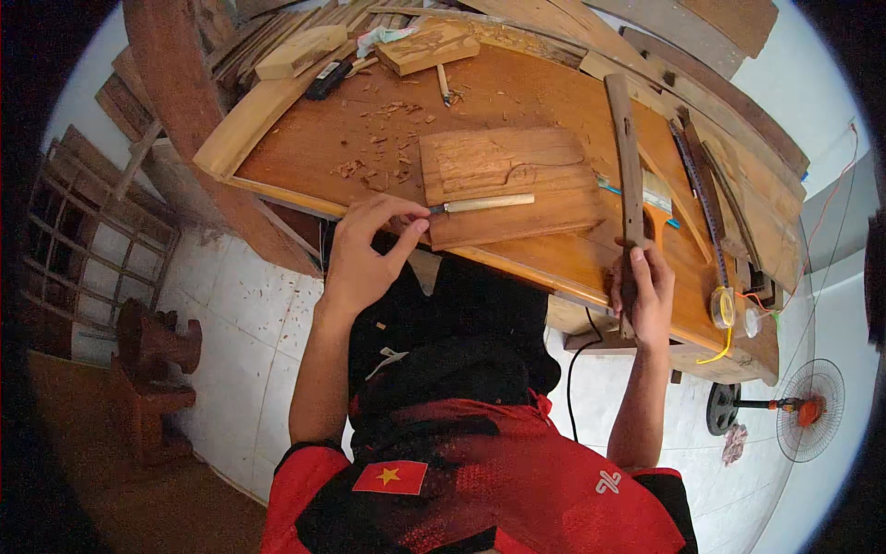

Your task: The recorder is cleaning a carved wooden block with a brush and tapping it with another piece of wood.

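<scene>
A brown carved wooden board lies near the front edge of the workbench, curved lines cut into its face. Across it rests a carving chisel with a pale round handle pointing right. My left hand pinches the chisel's dark metal end between thumb and fingertips at the board's left edge. In my right hand is a long dark wooden stick, gripped near its lower end and reaching away over the bench, right of the board.
Shavings litter the orange-brown workbench. A brush lies beside the stick, with a tape measure farther right. At the back are a wood block, another pale-handled tool and a black object. A fan stands at right.
</scene>
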{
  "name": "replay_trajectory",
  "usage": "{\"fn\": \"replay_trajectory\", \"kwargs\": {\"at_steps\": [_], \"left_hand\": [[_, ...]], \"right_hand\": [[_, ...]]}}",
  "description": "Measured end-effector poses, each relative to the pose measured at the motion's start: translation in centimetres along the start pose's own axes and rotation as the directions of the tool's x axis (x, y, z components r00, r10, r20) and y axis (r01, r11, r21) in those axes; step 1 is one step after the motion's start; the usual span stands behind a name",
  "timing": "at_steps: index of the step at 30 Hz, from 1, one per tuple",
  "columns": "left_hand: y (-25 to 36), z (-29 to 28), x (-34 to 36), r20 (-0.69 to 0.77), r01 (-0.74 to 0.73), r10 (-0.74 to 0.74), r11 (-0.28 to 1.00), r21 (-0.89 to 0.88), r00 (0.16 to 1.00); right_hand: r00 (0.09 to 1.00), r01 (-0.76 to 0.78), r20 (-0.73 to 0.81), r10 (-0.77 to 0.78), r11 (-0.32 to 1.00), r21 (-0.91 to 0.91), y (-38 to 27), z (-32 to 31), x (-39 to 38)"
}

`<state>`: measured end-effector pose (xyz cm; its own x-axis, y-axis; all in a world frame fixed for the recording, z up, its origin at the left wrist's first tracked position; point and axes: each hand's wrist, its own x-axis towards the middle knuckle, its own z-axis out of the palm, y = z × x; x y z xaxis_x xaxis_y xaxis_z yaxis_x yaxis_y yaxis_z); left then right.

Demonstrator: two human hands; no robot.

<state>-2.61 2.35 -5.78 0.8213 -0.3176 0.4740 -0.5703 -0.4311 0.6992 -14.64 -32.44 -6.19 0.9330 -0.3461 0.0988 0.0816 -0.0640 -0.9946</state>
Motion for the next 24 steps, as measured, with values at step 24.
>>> {"fn": "replay_trajectory", "kwargs": {"at_steps": [24], "left_hand": [[0.2,0.4,-0.6,-0.041,-0.054,0.053,0.998,-0.029,0.998]], "right_hand": [[0.995,-0.035,0.094,0.035,0.999,-0.004,0.3,-1.2,0.1]]}}
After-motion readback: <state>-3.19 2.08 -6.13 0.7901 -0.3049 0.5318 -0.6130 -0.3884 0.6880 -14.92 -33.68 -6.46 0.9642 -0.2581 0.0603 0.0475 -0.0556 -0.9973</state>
